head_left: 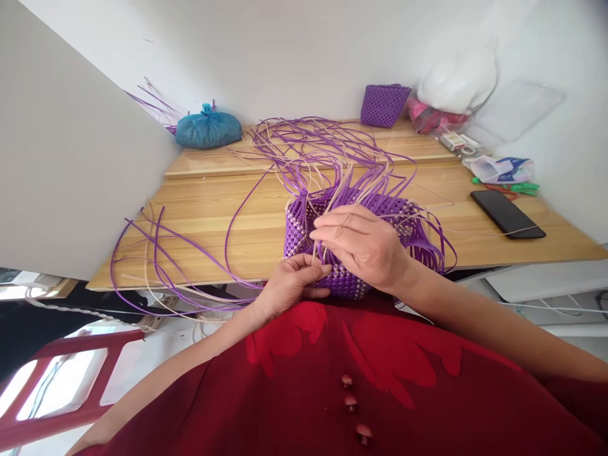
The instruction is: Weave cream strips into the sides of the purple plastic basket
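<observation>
A partly woven basket (297, 231) of purple and beige strips lies at the table's near edge, against my body. Long loose plastic strips (327, 149) fan out from its rim across the table. My left hand (299, 282) is closed at the near rim, thumb and fingers pinching the weave where strips come out. Just above it, my right hand (365, 244) reaches over the basket, fingertips drawn together on strips at the same spot. Its fingers partly hide the basket's opening, and which strip each fingertip grips is hard to make out.
On the wooden table (199, 215) are a blue tied bag (209, 129), a small purple woven basket (384, 105), a white plastic bag (458, 79) and a black phone (507, 214). More loose strips (161, 253) hang over the left front edge. A red chair (111, 367) stands below left.
</observation>
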{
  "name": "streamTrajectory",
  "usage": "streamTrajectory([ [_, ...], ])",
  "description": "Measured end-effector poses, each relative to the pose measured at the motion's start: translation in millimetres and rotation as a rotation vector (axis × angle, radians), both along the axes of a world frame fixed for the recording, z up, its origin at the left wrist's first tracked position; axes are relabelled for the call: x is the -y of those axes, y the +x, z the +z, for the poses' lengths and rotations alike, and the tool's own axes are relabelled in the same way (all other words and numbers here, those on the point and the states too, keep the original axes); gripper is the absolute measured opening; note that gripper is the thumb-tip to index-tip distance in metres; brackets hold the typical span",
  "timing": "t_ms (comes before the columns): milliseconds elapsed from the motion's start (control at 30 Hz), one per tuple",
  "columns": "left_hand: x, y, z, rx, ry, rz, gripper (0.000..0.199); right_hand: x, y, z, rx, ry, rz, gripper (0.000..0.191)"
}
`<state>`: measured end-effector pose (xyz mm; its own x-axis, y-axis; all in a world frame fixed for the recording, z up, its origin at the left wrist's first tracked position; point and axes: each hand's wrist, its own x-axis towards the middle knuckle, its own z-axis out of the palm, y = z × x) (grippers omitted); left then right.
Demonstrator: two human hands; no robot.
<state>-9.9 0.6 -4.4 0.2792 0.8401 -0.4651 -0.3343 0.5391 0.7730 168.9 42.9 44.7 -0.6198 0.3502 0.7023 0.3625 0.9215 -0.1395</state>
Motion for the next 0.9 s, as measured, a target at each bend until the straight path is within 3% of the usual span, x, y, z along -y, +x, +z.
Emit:
streamTrajectory([
  [67, 1, 0, -0.1, -0.001, 0.012, -0.002, 0.039, 10, -2, 2.5, 0.047, -0.063, 0.009, 0.026],
  [233, 3, 1, -0.3, 0.002, 0.012, 0.021, 0.041, 29, -6, 5.4, 0.427, -0.352, -0.235, 0.027],
  [333, 5, 0, -1.7, -0.002, 0.016, 0.002, 0.037, 34, -6, 12.8, 0.541, -0.485, -0.289, 0.035],
  [600, 10, -2, -0.9, 0.059, 0.023, 0.003, 0.036, 32, -5, 21.8, 0.400, -0.772, -0.136, 0.024],
  [733, 10, -1, 1.7, 0.075, 0.004, 0.012, 0.035, 32, -7, 13.2, 0.349, -0.764, -0.146, 0.029],
  [900, 10, 2, 3.1, 0.030, 0.006, 0.024, 0.041, 36, -6, 5.3, 0.420, -0.717, -0.130, 0.053],
])
